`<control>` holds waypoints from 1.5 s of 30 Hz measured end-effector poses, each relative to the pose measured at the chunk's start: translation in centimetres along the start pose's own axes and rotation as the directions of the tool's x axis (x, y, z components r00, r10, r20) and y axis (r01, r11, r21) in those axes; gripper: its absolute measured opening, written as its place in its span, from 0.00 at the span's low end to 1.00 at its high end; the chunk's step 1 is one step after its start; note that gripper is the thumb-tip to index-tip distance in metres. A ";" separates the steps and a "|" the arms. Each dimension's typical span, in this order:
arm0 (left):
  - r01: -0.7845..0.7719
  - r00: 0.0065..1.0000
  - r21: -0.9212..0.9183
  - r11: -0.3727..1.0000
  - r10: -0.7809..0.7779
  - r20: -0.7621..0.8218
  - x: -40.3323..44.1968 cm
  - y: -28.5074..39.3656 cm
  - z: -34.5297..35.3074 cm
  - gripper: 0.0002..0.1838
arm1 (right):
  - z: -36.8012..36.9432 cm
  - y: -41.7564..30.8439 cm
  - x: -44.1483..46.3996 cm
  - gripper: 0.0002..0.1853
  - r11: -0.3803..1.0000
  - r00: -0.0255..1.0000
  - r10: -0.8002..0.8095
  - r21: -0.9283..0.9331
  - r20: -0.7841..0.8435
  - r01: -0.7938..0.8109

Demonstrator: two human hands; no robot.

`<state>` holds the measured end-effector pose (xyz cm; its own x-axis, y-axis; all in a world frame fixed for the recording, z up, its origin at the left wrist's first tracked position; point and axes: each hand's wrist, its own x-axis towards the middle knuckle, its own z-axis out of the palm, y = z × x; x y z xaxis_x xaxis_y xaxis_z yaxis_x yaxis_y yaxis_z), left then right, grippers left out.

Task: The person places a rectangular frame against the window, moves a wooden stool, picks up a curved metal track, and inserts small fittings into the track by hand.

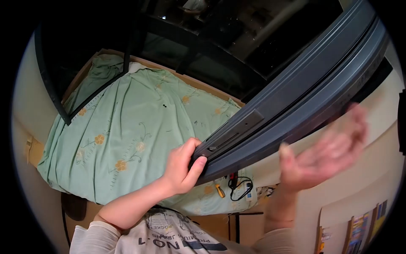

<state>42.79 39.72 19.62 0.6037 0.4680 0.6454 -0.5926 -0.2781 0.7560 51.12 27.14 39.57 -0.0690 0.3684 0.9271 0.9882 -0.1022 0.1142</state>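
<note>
A dark grey window sash [304,89] runs slantwise from the upper right down to the middle of the view. My left hand [184,167] is wrapped round its lower corner, with the thumb on the face below a slotted metal plate [232,132]. My right hand [323,154] is raised beside the sash's outer side, palm up with fingers stretched and thumb apart. Motion blurs it, and it holds nothing that I can see. Whether its fingertips touch the sash, I cannot tell.
A green flowered cloth [139,118] covers the surface below the dark window glass [203,46]. On it lie a yellow-handled screwdriver [220,191] and a looped black cord [242,198]. Another dark frame [53,91] stands at left. Bookshelves [357,233] are at lower right.
</note>
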 end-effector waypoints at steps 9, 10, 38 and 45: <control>0.049 0.996 0.076 0.996 -0.054 0.065 1.1 0.1 -0.4 0.17 | 4.8 -4.9 -7.4 0.38 0.083 0.531 0.679 0.666 0.507 -0.742; 0.050 0.994 0.081 0.995 -0.057 0.091 1.1 0.1 -0.4 0.17 | 4.8 -5.0 -7.5 0.38 0.091 0.530 0.676 0.656 0.512 -0.749; -0.486 0.756 0.688 0.539 0.654 0.022 9.1 2.5 -1.5 0.28 | 7.1 -2.1 -7.6 0.36 0.063 0.628 0.650 0.793 0.428 -0.605; -0.465 0.779 0.688 0.557 0.627 0.018 9.0 3.5 -1.8 0.28 | 7.0 -2.3 -7.5 0.36 0.092 0.628 0.644 0.771 0.436 -0.630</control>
<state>45.15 44.49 27.90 0.1080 0.1745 0.9787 -0.2441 -0.9497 0.1962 50.28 31.08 29.89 0.6527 0.5689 0.5003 0.2404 0.4708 -0.8489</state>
